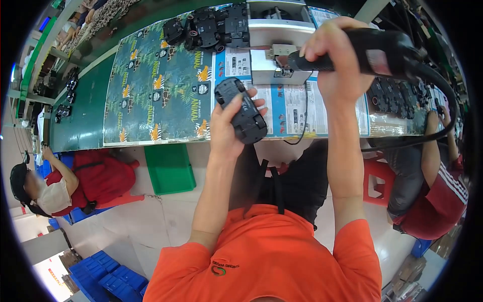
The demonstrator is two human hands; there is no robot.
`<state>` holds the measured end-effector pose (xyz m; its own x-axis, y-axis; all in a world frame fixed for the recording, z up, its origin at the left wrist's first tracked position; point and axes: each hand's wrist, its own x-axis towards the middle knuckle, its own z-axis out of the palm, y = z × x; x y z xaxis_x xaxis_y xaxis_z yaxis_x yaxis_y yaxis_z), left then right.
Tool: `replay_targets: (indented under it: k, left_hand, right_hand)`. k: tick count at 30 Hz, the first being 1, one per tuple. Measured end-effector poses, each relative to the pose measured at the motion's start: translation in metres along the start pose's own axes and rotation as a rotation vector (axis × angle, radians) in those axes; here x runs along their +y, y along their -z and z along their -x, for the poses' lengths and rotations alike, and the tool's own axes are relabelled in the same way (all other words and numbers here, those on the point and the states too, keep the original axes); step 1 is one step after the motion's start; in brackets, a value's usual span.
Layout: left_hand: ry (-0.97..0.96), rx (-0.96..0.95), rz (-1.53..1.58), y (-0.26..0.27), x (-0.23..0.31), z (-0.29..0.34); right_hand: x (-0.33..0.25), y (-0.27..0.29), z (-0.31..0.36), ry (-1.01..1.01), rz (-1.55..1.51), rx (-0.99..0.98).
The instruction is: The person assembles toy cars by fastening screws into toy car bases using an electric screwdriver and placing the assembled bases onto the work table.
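My left hand [226,126] grips a black plastic toy car chassis [250,122], tilted above the near edge of the bench, thumb across its face. In my right hand [338,60] is a thick black electric screwdriver [385,53], held level with its nose pointing left. That nose meets the small metal fitting on a silver screw feeder box [262,70]; the bit's tip is too small to make out. A black cable [445,90] loops from the screwdriver's rear down past my right forearm.
Several black chassis [221,27] are piled at the back of the bench, left of the feeder. More black parts [392,98] lie at right. Printed cardboard sheets [161,90] cover the benchtop. A green tray [169,169] is below the bench edge. Seated people [432,201] work on both sides.
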<state>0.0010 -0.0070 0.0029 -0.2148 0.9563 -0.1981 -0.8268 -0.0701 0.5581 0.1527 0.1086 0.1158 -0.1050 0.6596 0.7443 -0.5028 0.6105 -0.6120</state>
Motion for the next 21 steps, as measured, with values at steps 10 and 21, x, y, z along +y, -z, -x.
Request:
replay_targets:
  k: [10, 21]
  left_hand:
    - [0.011, -0.026, -0.163, -0.001, 0.0, -0.006]
    - [0.047, -0.111, -0.339, -0.002, 0.0, -0.006]
  right_hand:
    - [0.0, -0.05, -0.026, -0.325, 0.249, 0.095]
    - [-0.024, -0.021, 0.02, -0.048, -0.33, -0.09]
